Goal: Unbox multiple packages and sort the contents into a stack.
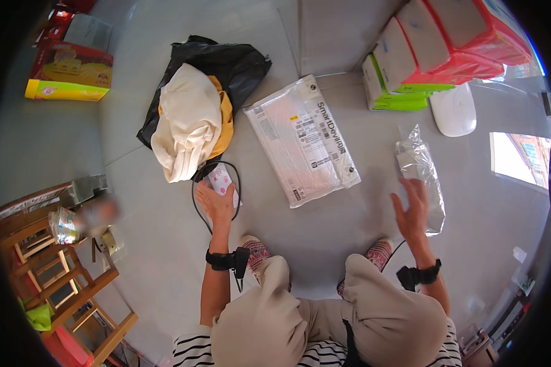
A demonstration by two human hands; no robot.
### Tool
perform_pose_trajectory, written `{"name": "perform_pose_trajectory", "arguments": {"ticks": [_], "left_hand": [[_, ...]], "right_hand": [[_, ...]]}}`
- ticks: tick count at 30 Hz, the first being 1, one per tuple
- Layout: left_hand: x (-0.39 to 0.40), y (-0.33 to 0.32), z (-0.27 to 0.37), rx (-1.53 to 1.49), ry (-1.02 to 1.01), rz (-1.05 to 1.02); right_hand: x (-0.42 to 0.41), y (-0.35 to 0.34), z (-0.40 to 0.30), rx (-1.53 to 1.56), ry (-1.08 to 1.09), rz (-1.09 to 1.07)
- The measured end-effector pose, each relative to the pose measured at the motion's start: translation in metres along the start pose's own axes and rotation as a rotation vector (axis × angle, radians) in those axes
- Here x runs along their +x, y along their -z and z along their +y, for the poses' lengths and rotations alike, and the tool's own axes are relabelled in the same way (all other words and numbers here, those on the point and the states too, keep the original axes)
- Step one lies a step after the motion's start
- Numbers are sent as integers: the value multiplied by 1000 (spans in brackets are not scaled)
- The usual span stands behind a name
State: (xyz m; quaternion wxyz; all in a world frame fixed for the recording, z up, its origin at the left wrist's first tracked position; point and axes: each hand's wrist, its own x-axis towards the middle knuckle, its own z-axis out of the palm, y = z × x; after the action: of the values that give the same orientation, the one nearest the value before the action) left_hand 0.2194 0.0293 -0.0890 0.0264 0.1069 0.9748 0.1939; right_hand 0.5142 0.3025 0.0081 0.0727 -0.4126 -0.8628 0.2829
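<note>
My left hand (216, 201) is at a small white item with pink prints (219, 178), thumb and fingers apart; whether it grips the item is unclear. A thin black cable (239, 176) loops around there. Over the left edge of a crumpled clear plastic bag (431, 192), my right hand (412, 208) has its fingers spread and holds nothing. Between the hands, farther out, a flat parcel in a printed plastic mailer (298, 142) lies on the grey floor. Cream cloth (190, 110) and yellow cloth (227, 124) rest on a black plastic bag (229, 59), beyond my left hand.
Wrapped tissue-like packs (408, 59) stand at the far right beside a white rounded object (454, 110). Printed cartons (71, 69) are at the far left. Wooden stools or a rack (73, 284) stand at the near left. My patterned shoes (257, 252) are on the floor (317, 238).
</note>
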Motion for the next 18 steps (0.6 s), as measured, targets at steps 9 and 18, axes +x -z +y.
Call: {"name": "perform_pose_trajectory", "arguments": {"ticks": [9, 18], "left_hand": [[16, -6, -23, -234, 74, -156], [-12, 36, 1, -871, 366, -553]], "right_hand": [[80, -108, -60, -78, 16, -83], [81, -142, -22, 386, -191, -396]]}}
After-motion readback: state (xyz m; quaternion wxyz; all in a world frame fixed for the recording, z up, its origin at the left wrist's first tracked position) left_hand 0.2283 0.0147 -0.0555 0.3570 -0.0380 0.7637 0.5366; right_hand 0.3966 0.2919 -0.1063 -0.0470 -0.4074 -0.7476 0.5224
